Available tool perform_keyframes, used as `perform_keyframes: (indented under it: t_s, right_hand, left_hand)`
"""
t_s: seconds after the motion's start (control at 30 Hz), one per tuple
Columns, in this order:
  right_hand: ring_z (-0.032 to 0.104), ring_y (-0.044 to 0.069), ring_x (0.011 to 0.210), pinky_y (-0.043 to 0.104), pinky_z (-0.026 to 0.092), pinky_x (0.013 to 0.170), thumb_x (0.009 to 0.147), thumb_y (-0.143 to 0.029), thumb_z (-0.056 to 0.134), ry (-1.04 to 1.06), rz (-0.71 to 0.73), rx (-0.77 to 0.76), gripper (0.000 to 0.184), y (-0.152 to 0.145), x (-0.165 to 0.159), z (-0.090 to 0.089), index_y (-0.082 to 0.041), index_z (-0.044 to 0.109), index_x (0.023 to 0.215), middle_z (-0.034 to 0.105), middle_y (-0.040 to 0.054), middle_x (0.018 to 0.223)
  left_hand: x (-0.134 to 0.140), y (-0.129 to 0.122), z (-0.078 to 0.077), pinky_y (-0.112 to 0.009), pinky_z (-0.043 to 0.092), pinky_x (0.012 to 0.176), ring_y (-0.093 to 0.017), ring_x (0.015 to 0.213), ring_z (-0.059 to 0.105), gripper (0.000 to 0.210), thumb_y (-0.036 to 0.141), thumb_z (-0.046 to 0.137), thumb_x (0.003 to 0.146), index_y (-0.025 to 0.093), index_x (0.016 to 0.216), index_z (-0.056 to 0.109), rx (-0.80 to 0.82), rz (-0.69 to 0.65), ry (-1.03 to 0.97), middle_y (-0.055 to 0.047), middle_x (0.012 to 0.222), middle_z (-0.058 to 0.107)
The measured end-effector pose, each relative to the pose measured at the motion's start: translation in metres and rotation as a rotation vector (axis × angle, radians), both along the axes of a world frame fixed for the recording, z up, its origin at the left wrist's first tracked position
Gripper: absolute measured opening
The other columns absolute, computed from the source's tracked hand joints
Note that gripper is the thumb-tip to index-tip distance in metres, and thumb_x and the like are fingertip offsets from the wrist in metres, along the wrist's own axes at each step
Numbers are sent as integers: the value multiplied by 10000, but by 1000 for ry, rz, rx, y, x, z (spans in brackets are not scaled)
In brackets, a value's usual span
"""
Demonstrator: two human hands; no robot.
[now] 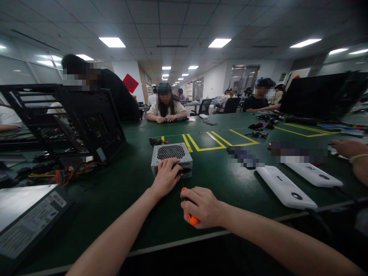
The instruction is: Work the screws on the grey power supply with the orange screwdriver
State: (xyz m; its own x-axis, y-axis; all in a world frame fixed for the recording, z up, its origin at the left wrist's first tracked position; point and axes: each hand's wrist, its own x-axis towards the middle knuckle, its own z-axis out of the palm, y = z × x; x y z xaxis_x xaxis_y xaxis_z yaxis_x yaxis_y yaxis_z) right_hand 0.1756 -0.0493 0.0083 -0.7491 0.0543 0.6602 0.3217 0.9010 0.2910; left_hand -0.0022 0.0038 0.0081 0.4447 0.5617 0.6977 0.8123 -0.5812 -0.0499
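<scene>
A silver computer power supply point(186, 155) with a honeycomb grille on top sits on the green table in front of me. My left hand point(165, 176) is closed against its near side, fingers bent over the top edge and thumb side by the near face. In my right hand point(205, 207) is a screwdriver point(192, 218) with an orange handle, fingers wrapped round it. Its thin shaft points up at the near face of the power supply, close to my left fingertips. The exact spot where the tip meets the unit is hidden.
An opened black computer case point(97, 122) with loose cables stands left, near another grey labelled unit point(34, 218). Two white power banks point(284, 188) lie right, beside a neighbour's hand point(349, 149). Yellow tape point(198, 145) marks the green table point(230, 218). Co-workers sit beyond.
</scene>
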Motion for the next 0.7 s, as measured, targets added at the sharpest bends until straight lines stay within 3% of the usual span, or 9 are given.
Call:
perform_keyframes:
  t_s: [0.13,0.33,0.7]
  right_hand:
    - [482,143,616,266,353,538,778,-360,487,-12,-55,21,204,-2,-3,4,-175,528,703,561,53,778]
    - [473,109,582,221,350,512,753,-206,473,25,-21,-7,92,-1,-4,1,-140,529,786,566,71,831]
    - [497,152,693,272,368,601,743,-252,483,-86,-65,-59,112,2,-4,3,-162,537,783,572,65,872]
  left_hand:
    - [0,-2,3,-413,303,898,-257,1118,405,238,176,539,767,183,1005,540,-6,25,63,-119,1170,480]
    - [2,-4,5,-441,252,953,-279,1222,329,271,183,559,745,197,1014,527,-23,94,92,-131,1282,418]
    - [-11,2,6,-433,295,918,-265,1150,390,286,205,564,738,192,1019,509,-8,118,30,-125,1248,440]
